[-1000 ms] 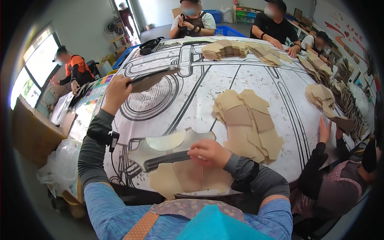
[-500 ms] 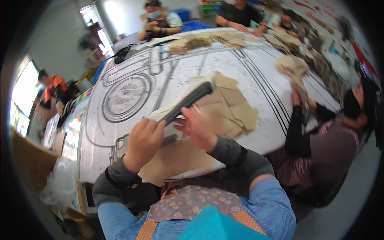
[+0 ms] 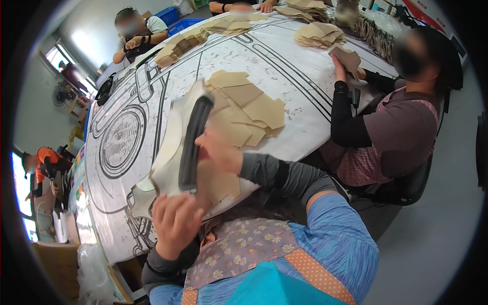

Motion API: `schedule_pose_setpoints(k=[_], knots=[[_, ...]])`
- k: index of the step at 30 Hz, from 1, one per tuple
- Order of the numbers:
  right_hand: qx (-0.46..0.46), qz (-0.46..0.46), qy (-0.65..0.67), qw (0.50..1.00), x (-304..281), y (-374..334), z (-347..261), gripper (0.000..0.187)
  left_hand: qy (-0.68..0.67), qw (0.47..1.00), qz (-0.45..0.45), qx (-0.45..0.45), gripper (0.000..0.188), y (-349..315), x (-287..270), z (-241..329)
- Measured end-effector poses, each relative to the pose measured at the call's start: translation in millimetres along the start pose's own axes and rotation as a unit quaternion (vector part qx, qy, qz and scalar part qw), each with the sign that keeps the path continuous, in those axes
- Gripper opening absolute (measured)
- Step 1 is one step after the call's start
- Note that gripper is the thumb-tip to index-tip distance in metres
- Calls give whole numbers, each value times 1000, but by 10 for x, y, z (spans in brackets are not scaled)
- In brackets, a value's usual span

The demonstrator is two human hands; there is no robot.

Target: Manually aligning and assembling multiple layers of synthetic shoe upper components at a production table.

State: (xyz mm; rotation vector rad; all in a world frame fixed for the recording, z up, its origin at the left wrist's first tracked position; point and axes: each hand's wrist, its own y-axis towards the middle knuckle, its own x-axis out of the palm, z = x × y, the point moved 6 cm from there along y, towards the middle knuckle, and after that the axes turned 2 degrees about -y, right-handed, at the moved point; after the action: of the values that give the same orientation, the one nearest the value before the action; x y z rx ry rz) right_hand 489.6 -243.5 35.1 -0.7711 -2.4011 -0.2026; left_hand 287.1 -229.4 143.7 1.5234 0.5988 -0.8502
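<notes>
A long dark grey padded strip (image 3: pixel 195 142) lies along a pale cream cut piece (image 3: pixel 170 145) with curved edges, in front of me. My right hand (image 3: pixel 221 150) is at the strip's right edge, its fingers reaching against it and smeared by motion. By the lower end of strip and cream piece is my left hand (image 3: pixel 175 221), fingers loosely bent and apart, with nothing visible in them. Beyond my right hand a loose pile of tan perforated pieces (image 3: pixel 249 112) is spread on the table, and another tan piece (image 3: pixel 223 180) shows below that hand.
The white table (image 3: pixel 300 134) bears black line drawings. Stacks of tan pieces (image 3: pixel 180 46) stand along its far side. On the right a co-worker (image 3: pixel 391 117) handles a tan piece (image 3: pixel 346 61); other people sit at the far edge. A clear plastic bag (image 3: pixel 94 274) hangs at lower left.
The strip and cream piece have turned more upright in view and lie lower. My left hand has let go of the strip's near end; my right hand has shifted along its side. My view has swung right.
</notes>
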Motion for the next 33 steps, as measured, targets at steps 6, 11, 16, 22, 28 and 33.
schedule_pose_setpoints(k=[6, 11, 16, 22, 28, 33], knots=[[-145, 67, 35, 987, -623, 268, -819, 13, -53, 993, 102, 13, 30, -453, -13, -119], [-218, 138, 74, 963, -1285, 629, -1517, 10, -12, 994, 86, -61, 25, -761, 131, -233], [-288, 230, 104, 924, -2254, 1051, -2173, 19, -11, 992, 65, -108, 27, -892, 242, -346], [-49, 380, 104, 918, -2885, 1027, -1759, 62, -29, 987, 29, -158, 25, -1010, 360, -378], [-196, 218, -164, 942, -1736, 496, -1571, 15, -58, 970, -23, -234, 22, -1093, 505, -481], [-144, -143, -597, 777, -208, -149, -660, 27, -49, 940, -11, -336, 25, -1079, 572, -746]])
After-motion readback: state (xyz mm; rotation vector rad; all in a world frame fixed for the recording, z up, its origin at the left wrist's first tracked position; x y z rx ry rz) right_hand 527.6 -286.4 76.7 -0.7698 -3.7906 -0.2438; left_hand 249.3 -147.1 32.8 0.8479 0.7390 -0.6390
